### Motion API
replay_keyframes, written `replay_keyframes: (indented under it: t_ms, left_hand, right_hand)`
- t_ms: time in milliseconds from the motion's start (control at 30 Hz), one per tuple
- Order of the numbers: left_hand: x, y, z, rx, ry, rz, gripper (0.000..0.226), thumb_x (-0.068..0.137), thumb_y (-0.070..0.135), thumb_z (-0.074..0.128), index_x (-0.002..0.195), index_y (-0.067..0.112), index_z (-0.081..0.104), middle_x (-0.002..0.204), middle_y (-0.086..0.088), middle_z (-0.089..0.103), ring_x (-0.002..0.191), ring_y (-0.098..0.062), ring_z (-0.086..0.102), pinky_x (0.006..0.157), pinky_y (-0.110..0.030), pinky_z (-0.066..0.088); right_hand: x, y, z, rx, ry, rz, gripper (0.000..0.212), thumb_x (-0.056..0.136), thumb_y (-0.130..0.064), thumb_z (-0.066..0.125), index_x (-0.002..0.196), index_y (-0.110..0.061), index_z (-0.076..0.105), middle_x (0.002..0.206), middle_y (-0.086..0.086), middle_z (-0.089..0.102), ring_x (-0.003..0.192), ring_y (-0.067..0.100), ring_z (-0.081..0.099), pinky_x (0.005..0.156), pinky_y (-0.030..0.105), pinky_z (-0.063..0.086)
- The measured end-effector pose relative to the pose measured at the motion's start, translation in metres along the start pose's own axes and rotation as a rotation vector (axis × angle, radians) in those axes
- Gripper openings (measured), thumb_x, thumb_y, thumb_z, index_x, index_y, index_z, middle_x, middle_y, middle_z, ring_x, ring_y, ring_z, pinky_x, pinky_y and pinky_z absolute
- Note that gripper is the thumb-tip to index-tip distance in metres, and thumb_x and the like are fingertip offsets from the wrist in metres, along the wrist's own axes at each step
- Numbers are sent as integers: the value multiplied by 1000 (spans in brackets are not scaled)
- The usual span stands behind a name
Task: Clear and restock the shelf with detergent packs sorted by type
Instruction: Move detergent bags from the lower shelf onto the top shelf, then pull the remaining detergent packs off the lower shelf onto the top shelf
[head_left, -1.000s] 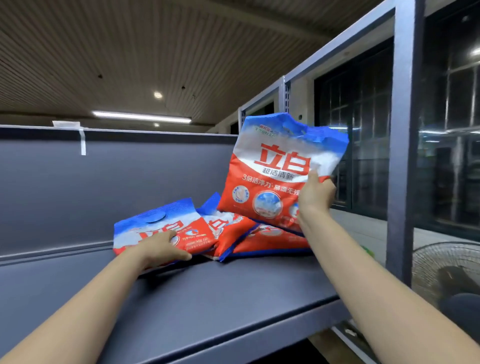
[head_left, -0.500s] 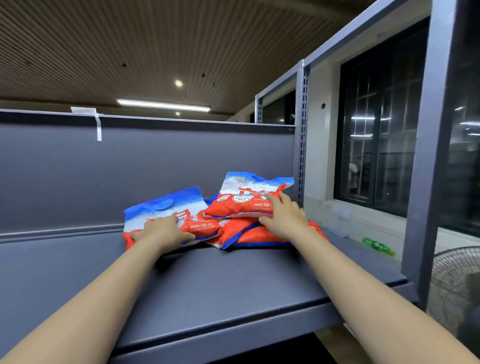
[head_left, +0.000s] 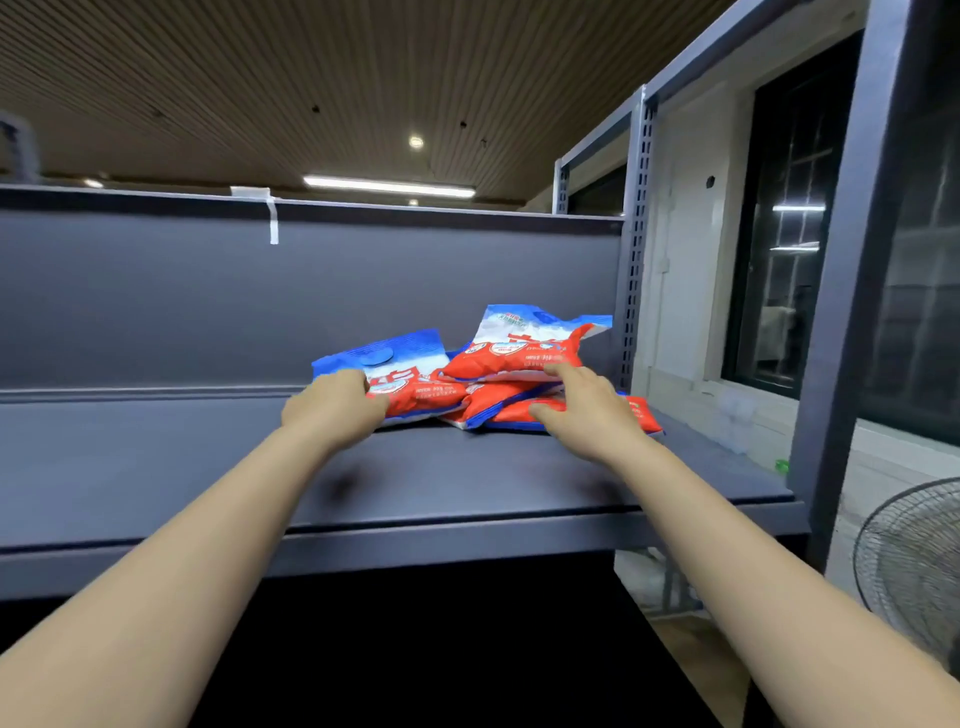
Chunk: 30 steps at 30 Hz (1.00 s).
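Note:
Several red, white and blue detergent packs lie in a loose pile at the back right of the grey shelf (head_left: 467, 483). The top pack (head_left: 519, 348) lies flat on the pile. My right hand (head_left: 587, 405) hovers at its front edge, fingers spread and relaxed, over the bottom pack (head_left: 636, 413). My left hand (head_left: 337, 405) rests with curled fingers on the left pack (head_left: 410, 384), gripping its near edge.
The shelf's grey back panel (head_left: 260, 301) rises behind the pile, with a strip of white tape (head_left: 272, 221). Perforated uprights (head_left: 634, 249) stand right of the pile. A fan (head_left: 914, 561) and dark windows (head_left: 800, 234) are at right.
My right hand laid the pack it was holding upright flat onto the pile, then let go and drew back a little. My left hand stays on the left pack.

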<state>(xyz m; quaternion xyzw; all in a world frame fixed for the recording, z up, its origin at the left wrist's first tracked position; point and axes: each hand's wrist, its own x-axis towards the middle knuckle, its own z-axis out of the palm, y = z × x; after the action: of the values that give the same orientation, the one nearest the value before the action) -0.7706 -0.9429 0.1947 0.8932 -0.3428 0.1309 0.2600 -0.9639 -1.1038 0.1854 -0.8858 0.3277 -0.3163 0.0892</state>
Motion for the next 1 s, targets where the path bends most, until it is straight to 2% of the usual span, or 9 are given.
replay_keyframes:
  t_ms: [100,233,433,667,867,1000]
  left_hand:
    - [-25,-11,-11,45,64,-14,27,90,33,45,107,19,61,104,-3,64,94,-26,57,71,-30,41]
    - [-60,-28,-28,76,115,-40,26,91,36,46,94,16,62,99,-2,65,90,-27,58,68,-30,39]
    - [-104,-63,-47,79,143,-90,29,92,40,45,105,22,62,109,4,64,96,-22,56,71,-30,39]
    - [-138,-125,-70,62,211,-132,29,93,42,45,104,23,62,113,8,64,101,-21,56,73,-30,37]
    - [-156,-204,-90,70,218,-179,26,92,43,47,98,24,64,102,7,66,97,-21,58,71,-30,38]
    - [-168,-268,-110,62,216,-174,23,92,44,48,92,26,64,86,10,62,91,-21,57,71,-30,38]
  right_hand:
    - [-18,-11,-1,44,-17,-58,51,89,-36,54,137,-25,43,140,4,47,126,27,42,102,39,37]
    - [-43,-32,2,76,-53,-115,51,90,-40,56,136,-22,45,139,2,48,126,25,44,101,39,38]
    - [-81,-67,16,231,-127,-208,44,90,-40,57,130,-23,51,137,-5,52,129,16,44,107,42,35]
    - [-113,-118,35,277,-178,-292,39,92,-42,55,128,-27,53,134,-8,52,129,13,41,108,37,33]
    - [-137,-184,68,331,-175,-329,32,91,-40,57,121,-28,58,127,-10,57,123,11,46,106,34,35]
    - [-159,-239,98,362,-146,-327,29,90,-39,57,117,-28,60,122,-12,59,119,8,48,103,32,38]
